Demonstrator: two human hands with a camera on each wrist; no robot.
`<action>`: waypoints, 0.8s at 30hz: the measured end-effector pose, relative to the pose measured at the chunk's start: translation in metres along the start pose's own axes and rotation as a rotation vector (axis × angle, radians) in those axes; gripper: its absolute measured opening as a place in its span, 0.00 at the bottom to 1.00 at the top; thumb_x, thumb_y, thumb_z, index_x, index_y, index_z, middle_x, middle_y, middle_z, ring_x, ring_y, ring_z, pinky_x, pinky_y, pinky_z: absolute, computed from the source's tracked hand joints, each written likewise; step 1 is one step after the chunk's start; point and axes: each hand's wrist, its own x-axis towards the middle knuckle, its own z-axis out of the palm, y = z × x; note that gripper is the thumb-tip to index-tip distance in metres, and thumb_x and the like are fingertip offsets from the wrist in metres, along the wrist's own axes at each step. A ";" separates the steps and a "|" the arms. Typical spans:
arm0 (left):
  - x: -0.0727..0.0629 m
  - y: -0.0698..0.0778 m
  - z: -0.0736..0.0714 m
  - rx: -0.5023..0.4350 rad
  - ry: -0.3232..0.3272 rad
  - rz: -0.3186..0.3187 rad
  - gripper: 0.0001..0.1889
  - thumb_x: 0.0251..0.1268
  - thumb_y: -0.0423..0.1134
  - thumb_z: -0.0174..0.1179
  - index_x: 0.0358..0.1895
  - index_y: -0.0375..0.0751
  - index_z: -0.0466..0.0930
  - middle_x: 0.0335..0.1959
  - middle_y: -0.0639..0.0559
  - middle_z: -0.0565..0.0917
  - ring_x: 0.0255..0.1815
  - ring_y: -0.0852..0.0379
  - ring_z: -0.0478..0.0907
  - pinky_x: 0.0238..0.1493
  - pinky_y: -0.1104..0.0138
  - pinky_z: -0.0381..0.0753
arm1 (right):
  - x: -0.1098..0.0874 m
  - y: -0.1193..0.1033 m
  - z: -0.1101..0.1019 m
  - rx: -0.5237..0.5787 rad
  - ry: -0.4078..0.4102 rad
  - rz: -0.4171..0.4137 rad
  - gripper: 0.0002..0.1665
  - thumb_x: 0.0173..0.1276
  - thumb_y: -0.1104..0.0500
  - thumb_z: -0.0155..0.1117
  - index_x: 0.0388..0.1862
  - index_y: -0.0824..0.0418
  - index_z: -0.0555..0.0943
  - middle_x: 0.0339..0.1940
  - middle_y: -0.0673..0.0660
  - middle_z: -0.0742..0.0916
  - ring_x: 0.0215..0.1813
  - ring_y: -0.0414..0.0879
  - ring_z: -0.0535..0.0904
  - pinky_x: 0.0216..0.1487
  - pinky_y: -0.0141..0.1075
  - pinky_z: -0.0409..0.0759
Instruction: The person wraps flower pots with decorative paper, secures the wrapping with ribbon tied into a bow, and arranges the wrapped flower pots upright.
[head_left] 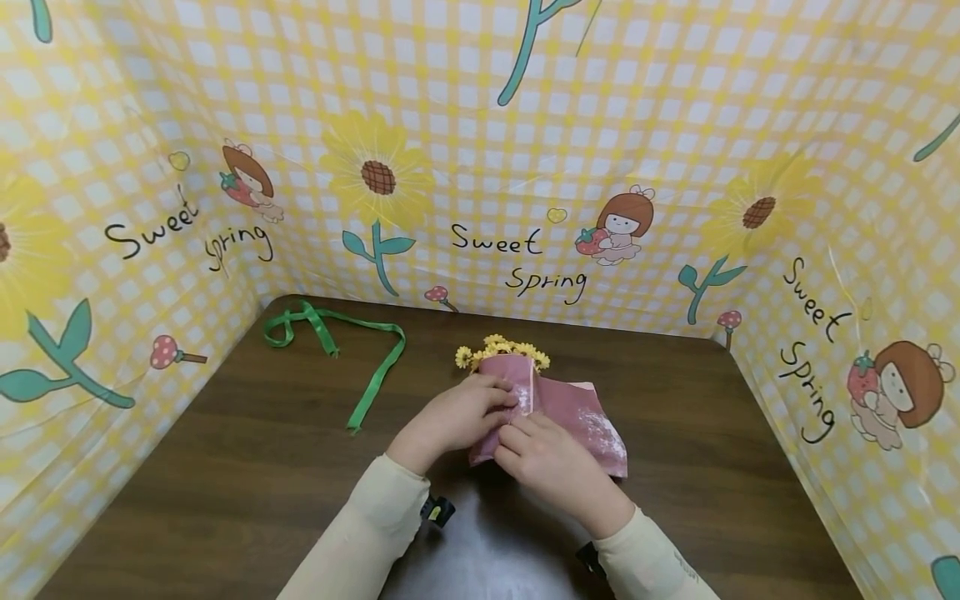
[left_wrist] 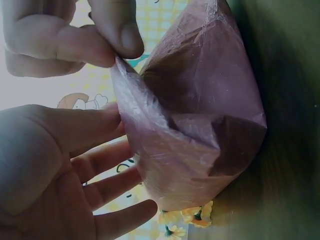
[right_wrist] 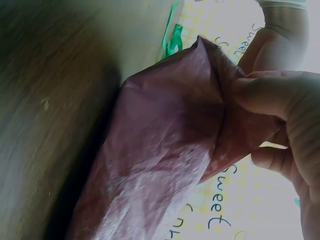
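Observation:
A sheet of pink wrapping paper [head_left: 581,412] is folded around a bunch of small yellow flowers [head_left: 498,343], whose heads stick out at the far end. My left hand [head_left: 463,414] lies on the folded part, its fingers spread and fairly straight against the outside in the left wrist view. From the near side, my right hand [head_left: 543,457] pinches the free edge between thumb and fingers. The paper [right_wrist: 160,115] bulges into a creased, pointed fold beside the right thumb. Any stems are hidden inside it. An unfolded flap stretches to the right on the table.
A loose green ribbon [head_left: 382,371] curls across the back left of the dark wooden table [head_left: 225,483]. A yellow checked cloth [head_left: 480,183] with flower prints walls the table at the back and both sides.

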 end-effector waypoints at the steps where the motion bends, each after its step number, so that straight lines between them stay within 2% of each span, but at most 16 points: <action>1: 0.000 0.001 0.000 0.000 -0.001 -0.002 0.19 0.78 0.47 0.57 0.66 0.50 0.81 0.69 0.51 0.77 0.72 0.51 0.70 0.71 0.55 0.71 | 0.000 -0.001 0.000 -0.006 -0.003 -0.005 0.11 0.72 0.64 0.53 0.35 0.54 0.82 0.38 0.50 0.84 0.46 0.47 0.79 0.51 0.39 0.78; 7: 0.000 0.003 0.000 -0.016 0.000 -0.007 0.20 0.77 0.46 0.59 0.67 0.50 0.80 0.71 0.51 0.76 0.73 0.52 0.71 0.72 0.54 0.71 | 0.004 -0.006 -0.003 -0.063 -0.023 -0.052 0.06 0.67 0.63 0.61 0.34 0.52 0.82 0.35 0.48 0.84 0.45 0.46 0.79 0.53 0.38 0.80; 11: -0.001 0.003 0.000 -0.032 0.007 -0.016 0.19 0.76 0.45 0.60 0.66 0.50 0.81 0.71 0.52 0.76 0.73 0.52 0.71 0.71 0.54 0.71 | 0.005 -0.008 -0.005 -0.074 -0.043 -0.055 0.05 0.67 0.63 0.62 0.34 0.52 0.82 0.36 0.48 0.83 0.45 0.45 0.79 0.52 0.37 0.80; 17: -0.003 0.000 -0.003 -0.066 0.018 -0.051 0.19 0.74 0.46 0.62 0.64 0.50 0.83 0.69 0.52 0.78 0.71 0.51 0.73 0.70 0.53 0.72 | 0.003 -0.010 -0.006 -0.045 -0.095 -0.019 0.09 0.68 0.62 0.66 0.44 0.48 0.84 0.42 0.46 0.83 0.47 0.44 0.79 0.49 0.35 0.81; 20: -0.002 0.001 -0.003 -0.056 0.012 -0.052 0.19 0.74 0.46 0.62 0.64 0.49 0.83 0.69 0.51 0.78 0.70 0.51 0.73 0.70 0.53 0.73 | 0.003 -0.009 -0.008 -0.003 -0.112 0.014 0.10 0.67 0.62 0.69 0.45 0.49 0.85 0.42 0.46 0.82 0.47 0.43 0.79 0.48 0.35 0.81; 24: -0.003 0.006 -0.003 -0.030 0.009 -0.065 0.20 0.74 0.46 0.62 0.65 0.49 0.82 0.69 0.51 0.77 0.71 0.51 0.73 0.69 0.53 0.73 | 0.000 -0.002 -0.008 0.127 -0.031 0.077 0.06 0.64 0.60 0.73 0.34 0.51 0.83 0.36 0.47 0.81 0.40 0.42 0.80 0.42 0.36 0.81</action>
